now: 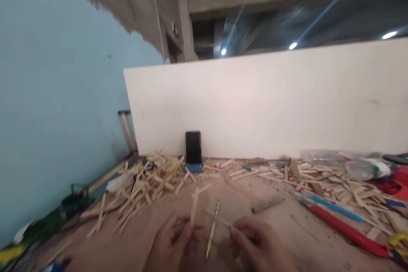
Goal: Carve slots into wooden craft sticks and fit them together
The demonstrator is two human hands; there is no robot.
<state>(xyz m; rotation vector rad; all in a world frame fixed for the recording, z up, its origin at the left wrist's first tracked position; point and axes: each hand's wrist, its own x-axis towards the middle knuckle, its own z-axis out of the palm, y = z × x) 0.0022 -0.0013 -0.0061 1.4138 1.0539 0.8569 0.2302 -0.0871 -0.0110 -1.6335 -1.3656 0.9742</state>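
Observation:
My left hand (174, 242) is at the bottom centre, fingers curled around a pale wooden stick (194, 206) that points up and away. My right hand (258, 244) is beside it, fingers pinched on a thin piece (223, 221) that is too blurred to name. A yellow-green pen-like tool (212, 231) lies on the brown table (274, 229) between the two hands. The whole view is smeared by motion.
Heaps of wooden sticks lie at the left (149, 182) and right (334, 182) of the table. A black phone (193, 148) leans on the white partition (270, 102). A red-handled tool (347, 229), a blue pen (334, 207) and a clear plastic bag (344, 161) lie at right.

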